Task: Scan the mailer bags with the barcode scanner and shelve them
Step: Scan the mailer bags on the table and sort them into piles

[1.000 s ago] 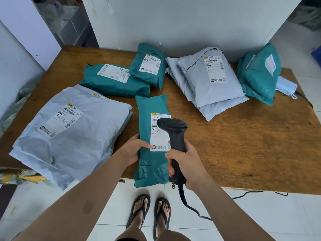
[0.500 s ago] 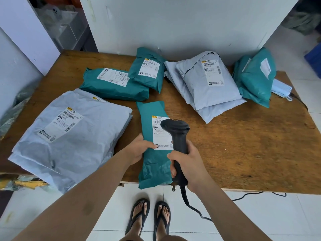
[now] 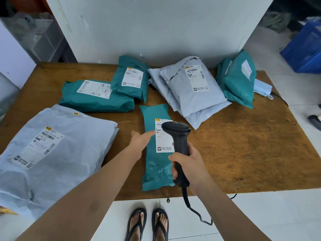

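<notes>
the right hand point(image 3: 190, 165) is gripping the handle of the black scanner point(image 3: 179, 136) with fingers curled around it. the scanner head is hanging just above the white label point(image 3: 165, 147) of a narrow green bag point(image 3: 156, 169). this bag is lying flat near the front edge of the worktop point(image 3: 251, 153). the left hand point(image 3: 141, 140) is resting on the bag's left side, fingers straight and relaxed, tips touching the label. a big grey bag point(image 3: 57, 153) is lying at the left. a long green bag point(image 3: 97, 100) and a small green bag point(image 3: 132, 79) are lying behind. a pile of grey bags point(image 3: 196, 91) and a far green bag point(image 3: 238, 80) are at the back right. all bags are sealed, so what is inside is not showing. a blue crate point(image 3: 305, 49) is standing on the floor at the right; i cannot tell its contents.
</notes>
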Motion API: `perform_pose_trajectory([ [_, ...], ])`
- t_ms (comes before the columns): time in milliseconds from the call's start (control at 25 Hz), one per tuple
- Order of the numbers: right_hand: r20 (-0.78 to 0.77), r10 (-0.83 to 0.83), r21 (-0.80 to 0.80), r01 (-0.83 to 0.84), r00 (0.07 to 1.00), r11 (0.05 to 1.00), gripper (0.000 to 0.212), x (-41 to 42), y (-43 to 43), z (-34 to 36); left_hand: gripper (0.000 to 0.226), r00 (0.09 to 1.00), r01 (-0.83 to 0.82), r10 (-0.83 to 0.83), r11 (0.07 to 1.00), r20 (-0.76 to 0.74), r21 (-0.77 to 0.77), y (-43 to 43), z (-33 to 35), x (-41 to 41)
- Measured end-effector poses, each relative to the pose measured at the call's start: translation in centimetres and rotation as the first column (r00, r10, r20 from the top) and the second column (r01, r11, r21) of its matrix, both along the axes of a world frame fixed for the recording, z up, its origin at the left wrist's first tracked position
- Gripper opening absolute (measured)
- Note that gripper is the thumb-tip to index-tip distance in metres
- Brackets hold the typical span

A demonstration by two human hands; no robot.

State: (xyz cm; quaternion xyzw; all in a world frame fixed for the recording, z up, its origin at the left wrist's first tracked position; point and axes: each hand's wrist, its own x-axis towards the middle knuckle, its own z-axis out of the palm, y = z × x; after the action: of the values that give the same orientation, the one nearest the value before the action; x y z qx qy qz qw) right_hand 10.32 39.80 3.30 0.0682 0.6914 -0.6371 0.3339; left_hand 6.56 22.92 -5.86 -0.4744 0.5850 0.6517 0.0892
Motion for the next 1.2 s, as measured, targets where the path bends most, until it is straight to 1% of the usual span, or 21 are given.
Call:
perform_pose_trajectory([
  [40, 0.006, -0.01, -0.01, 0.01, 1.0, 1.0, 0.023, -0.4, -0.1, 0.0, 0.082, 0.987, -0.158, 0.158, 0.987, -0.021, -0.033, -1.3, -0.1, -0.9],
  [80, 0.008, -0.018, -0.024, 0.018, 1.0, 1.0, 0.022, -0.8, -0.3, 0.0, 0.08, 0.959, -0.28, 0.276, 0.956, -0.062, -0.087, -2.7, 0.4, -1.8],
  [120, 0.01, -0.022, -0.034, 0.023, 1.0, 0.999, 0.022, -1.3, -0.6, 0.0, 0.078, 0.934, -0.351, 0.338, 0.928, -0.112, -0.124, -4.3, 0.7, -2.9],
  [200, 0.013, -0.021, -0.038, 0.021, 1.0, 0.999, 0.024, -2.1, -1.2, 0.1, 0.063, 0.908, -0.396, 0.372, 0.912, -0.195, -0.104, -7.1, 2.4, -5.4],
  [240, 0.01, -0.017, -0.036, 0.017, 1.0, 0.999, 0.025, -2.5, -1.5, 0.2, 0.061, 0.899, -0.405, 0.387, 0.913, -0.207, -0.054, -8.4, 3.1, -6.9],
  [320, 0.001, -0.016, -0.034, 0.016, 1.0, 0.999, 0.025, -3.4, -2.2, 0.4, 0.067, 0.897, -0.402, 0.409, 0.913, -0.168, 0.071, -10.5, 4.2, -9.8],
  [400, -0.008, -0.027, -0.043, 0.026, 1.0, 0.999, 0.024, -4.2, -2.8, 0.7, 0.071, 0.904, -0.395, 0.414, 0.904, -0.106, 0.165, -12.1, 4.2, -12.0],
  [520, -0.006, -0.056, -0.043, 0.056, 0.998, 0.998, 0.024, -4.9, -3.0, 0.9, 0.059, 0.918, -0.378, 0.393, 0.907, -0.049, 0.188, -13.5, 2.7, -13.4],
  [600, -0.007, -0.062, -0.043, 0.061, 0.998, 0.997, 0.024, -5.2, -2.9, 1.0, 0.049, 0.923, -0.357, 0.375, 0.918, -0.086, 0.173, -13.9, 1.9, -13.6],
  [680, -0.001, -0.067, -0.039, 0.067, 0.998, 0.997, 0.025, -5.4, -3.0, 1.0, 0.043, 0.896, -0.365, 0.398, 0.912, -0.197, 0.187, -14.1, 1.9, -13.4],
  [760, 0.01, -0.069, -0.048, 0.069, 0.998, 0.996, 0.025, -5.4, -3.2, 1.0, 0.039, 0.823, -0.367, 0.458, 0.881, -0.336, 0.299, -13.8, 3.2, -12.7],
  [800, 0.013, -0.066, -0.055, 0.066, 0.998, 0.996, 0.024, -5.4, -3.3, 1.0, 0.038, 0.789, -0.34, 0.479, 0.862, -0.385, 0.376, -13.3, 4.2, -11.9],
  [880, 0.009, -0.067, -0.077, 0.067, 0.998, 0.995, 0.022, -5.2, -3.4, 1.0, 0.036, 0.743, -0.269, 0.508, 0.823, -0.436, 0.501, -11.8, 5.9, -9.6],
  [960, -0.017, -0.087, -0.103, 0.085, 0.996, 0.991, 0.018, -5.1, -3.2, 1.2, 0.036, 0.698, -0.219, 0.553, 0.769, -0.454, 0.6, -9.7, 6.6, -6.3],
  [1080, -0.06, -0.105, -0.152, 0.095, 0.993, 0.984, 0.015, -4.5, -2.7, 1.9, 0.049, 0.619, -0.202, 0.658, 0.66, -0.429, 0.723, -6.9, 7.1, -0.7],
  [1120, -0.068, -0.11, -0.171, 0.097, 0.992, 0.98, 0.015, -4.2, -2.4, 2.2, 0.053, 0.61, -0.183, 0.671, 0.637, -0.422, 0.749, -5.9, 7.2, 0.9],
  [1200, -0.075, -0.112, -0.206, 0.094, 0.991, 0.974, 0.014, -3.4, -1.9, 2.5, 0.053, 0.631, -0.15, 0.661, 0.617, -0.405, 0.773, -3.6, 7.1, 3.6],
])
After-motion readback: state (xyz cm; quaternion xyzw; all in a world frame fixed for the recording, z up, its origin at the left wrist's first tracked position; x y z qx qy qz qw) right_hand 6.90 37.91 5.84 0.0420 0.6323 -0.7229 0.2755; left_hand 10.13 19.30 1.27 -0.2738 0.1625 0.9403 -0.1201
